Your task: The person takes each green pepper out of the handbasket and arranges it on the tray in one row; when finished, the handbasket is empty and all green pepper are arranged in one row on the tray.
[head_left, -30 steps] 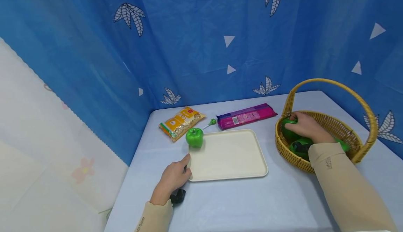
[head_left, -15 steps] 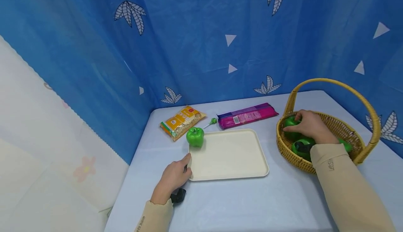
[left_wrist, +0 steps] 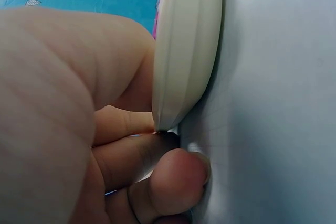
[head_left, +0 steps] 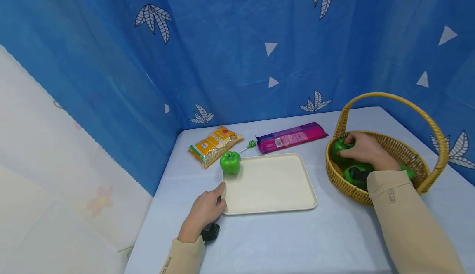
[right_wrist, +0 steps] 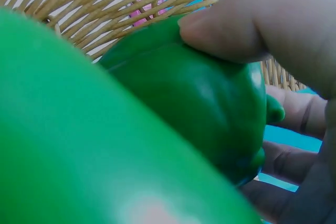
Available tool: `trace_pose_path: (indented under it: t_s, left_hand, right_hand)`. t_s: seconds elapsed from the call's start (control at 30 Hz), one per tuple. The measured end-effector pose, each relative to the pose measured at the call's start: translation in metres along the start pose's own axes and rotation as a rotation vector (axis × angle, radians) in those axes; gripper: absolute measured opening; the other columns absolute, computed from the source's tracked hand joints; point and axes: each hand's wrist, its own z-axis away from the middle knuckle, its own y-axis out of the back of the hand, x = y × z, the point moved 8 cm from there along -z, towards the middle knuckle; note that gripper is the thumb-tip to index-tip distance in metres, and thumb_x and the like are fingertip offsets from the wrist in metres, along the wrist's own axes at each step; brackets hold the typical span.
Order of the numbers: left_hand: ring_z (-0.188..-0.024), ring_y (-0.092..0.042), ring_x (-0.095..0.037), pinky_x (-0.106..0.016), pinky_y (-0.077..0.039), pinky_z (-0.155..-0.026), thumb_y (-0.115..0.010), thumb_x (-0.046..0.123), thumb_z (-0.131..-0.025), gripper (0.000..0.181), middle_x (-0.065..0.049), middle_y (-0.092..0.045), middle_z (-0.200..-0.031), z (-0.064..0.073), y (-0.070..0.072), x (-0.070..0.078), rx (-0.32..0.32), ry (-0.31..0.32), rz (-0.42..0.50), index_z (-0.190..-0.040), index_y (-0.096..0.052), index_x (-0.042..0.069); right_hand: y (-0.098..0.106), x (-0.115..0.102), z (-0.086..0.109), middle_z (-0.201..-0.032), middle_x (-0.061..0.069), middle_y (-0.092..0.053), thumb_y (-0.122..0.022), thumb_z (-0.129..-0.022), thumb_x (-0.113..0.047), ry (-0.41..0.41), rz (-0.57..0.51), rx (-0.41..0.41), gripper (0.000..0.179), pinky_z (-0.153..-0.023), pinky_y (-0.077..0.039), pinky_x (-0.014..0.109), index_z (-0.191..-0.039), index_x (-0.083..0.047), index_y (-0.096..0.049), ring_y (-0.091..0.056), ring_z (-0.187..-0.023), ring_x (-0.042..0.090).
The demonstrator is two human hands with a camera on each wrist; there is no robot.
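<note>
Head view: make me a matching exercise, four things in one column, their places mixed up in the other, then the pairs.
Column one:
1. Left hand
2. Right hand
3. Bell pepper
4. Lollipop

Column two:
A. Between yellow bag and pink packet
B. On green object in basket
C. Touching left edge of tray
D. At tray's far left corner

Pairs: 1-C, 2-B, 3-D, 4-A

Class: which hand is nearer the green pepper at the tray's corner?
Left. The left hand is at the left edge of the tray, in front of the pepper; the right hand is far right, in the basket.
</note>
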Motion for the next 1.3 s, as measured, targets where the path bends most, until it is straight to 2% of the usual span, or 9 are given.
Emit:
trace_pose_path:
  t_s: [0.33, 0.43, 0.57, 0.67, 0.83, 0.97, 1.13, 1.23, 1.3]
  left_hand:
    - [-0.064, -0.051, -0.014, -0.032, -0.041, -0.059, -0.058, 0.020, -0.094, 0.062, -0.018, -0.075, -0.109, 0.001, -0.004, 0.001, -0.008, 0.001, -0.002, -0.153, -0.048, 0.003]
    - [-0.064, -0.051, -0.014, -0.032, -0.041, -0.060, -0.057, 0.020, -0.094, 0.062, -0.017, -0.075, -0.107, 0.002, -0.005, 0.002, -0.008, -0.002, -0.003, -0.153, -0.048, 0.004]
    - [-0.060, -0.049, -0.015, -0.032, -0.040, -0.058, -0.058, 0.020, -0.094, 0.063, -0.013, -0.073, -0.092, 0.003, -0.004, 0.001, -0.009, 0.002, 0.004, -0.154, -0.047, 0.004]
    - [-0.061, -0.049, -0.014, -0.032, -0.040, -0.058, -0.058, 0.020, -0.094, 0.063, -0.012, -0.073, -0.093, 0.003, -0.002, 0.000, -0.005, 0.000, -0.002, -0.154, -0.047, 0.004]
    - [-0.066, -0.052, -0.014, -0.032, -0.043, -0.062, -0.058, 0.021, -0.094, 0.062, -0.017, -0.075, -0.111, 0.002, -0.002, 0.000, -0.002, -0.006, -0.013, -0.153, -0.048, 0.004]
    - [-0.067, -0.052, -0.014, -0.033, -0.043, -0.064, -0.059, 0.020, -0.094, 0.062, -0.019, -0.073, -0.119, 0.002, -0.002, -0.001, 0.001, -0.010, -0.012, -0.153, -0.048, 0.003]
    - [-0.063, -0.050, -0.014, -0.031, -0.041, -0.059, -0.058, 0.019, -0.094, 0.063, -0.017, -0.075, -0.107, 0.003, -0.002, 0.000, 0.006, -0.017, -0.011, -0.153, -0.048, 0.003]
    - [-0.062, -0.050, -0.013, -0.031, -0.041, -0.059, -0.057, 0.020, -0.094, 0.062, -0.015, -0.074, -0.102, 0.003, -0.001, 0.002, 0.010, -0.020, -0.008, -0.153, -0.048, 0.003]
    - [-0.062, -0.050, -0.013, -0.031, -0.042, -0.060, -0.058, 0.020, -0.094, 0.062, -0.016, -0.075, -0.105, 0.003, 0.000, 0.003, 0.015, -0.028, -0.008, -0.153, -0.048, 0.002]
  right_hand:
    - [0.017, -0.007, 0.012, -0.122, 0.031, -0.057, -0.074, -0.089, -0.046, -0.021, -0.074, 0.020, 0.064, -0.071, -0.053, 0.041, -0.124, 0.004, -0.053, -0.056, -0.099, 0.039]
    - [0.029, -0.011, 0.018, -0.120, 0.031, -0.058, -0.073, -0.089, -0.047, -0.013, -0.046, 0.041, 0.065, -0.072, -0.053, 0.045, -0.124, 0.004, -0.053, -0.056, -0.099, 0.041]
    - [0.040, -0.016, 0.021, -0.120, 0.032, -0.057, -0.073, -0.090, -0.048, 0.005, 0.001, 0.066, 0.065, -0.074, -0.051, 0.049, -0.122, 0.004, -0.054, -0.056, -0.099, 0.043]
    - [0.044, -0.019, 0.022, -0.119, 0.032, -0.057, -0.074, -0.089, -0.048, 0.011, 0.007, 0.075, 0.064, -0.074, -0.051, 0.050, -0.121, 0.004, -0.054, -0.056, -0.099, 0.043]
    - [0.046, -0.029, 0.022, -0.119, 0.032, -0.058, -0.074, -0.089, -0.048, 0.032, 0.029, 0.081, 0.062, -0.075, -0.051, 0.051, -0.118, 0.003, -0.055, -0.055, -0.100, 0.042]
    - [0.043, -0.050, 0.023, -0.122, 0.032, -0.058, -0.073, -0.090, -0.047, 0.073, 0.015, 0.065, 0.060, -0.074, -0.051, 0.048, -0.119, 0.003, -0.055, -0.055, -0.100, 0.041]
    - [0.036, -0.090, 0.022, -0.119, 0.029, -0.062, -0.075, -0.089, -0.044, 0.146, -0.013, 0.049, 0.056, -0.072, -0.055, 0.045, -0.119, 0.000, -0.058, -0.060, -0.099, 0.039]
    - [0.024, -0.119, 0.017, -0.118, 0.026, -0.065, -0.077, -0.088, -0.042, 0.203, -0.025, 0.039, 0.050, -0.074, -0.058, 0.044, -0.116, -0.004, -0.061, -0.062, -0.099, 0.037]
    - [0.011, -0.140, 0.013, -0.119, 0.023, -0.065, -0.078, -0.087, -0.037, 0.254, -0.048, 0.022, 0.045, -0.075, -0.058, 0.043, -0.115, -0.006, -0.062, -0.063, -0.098, 0.034]
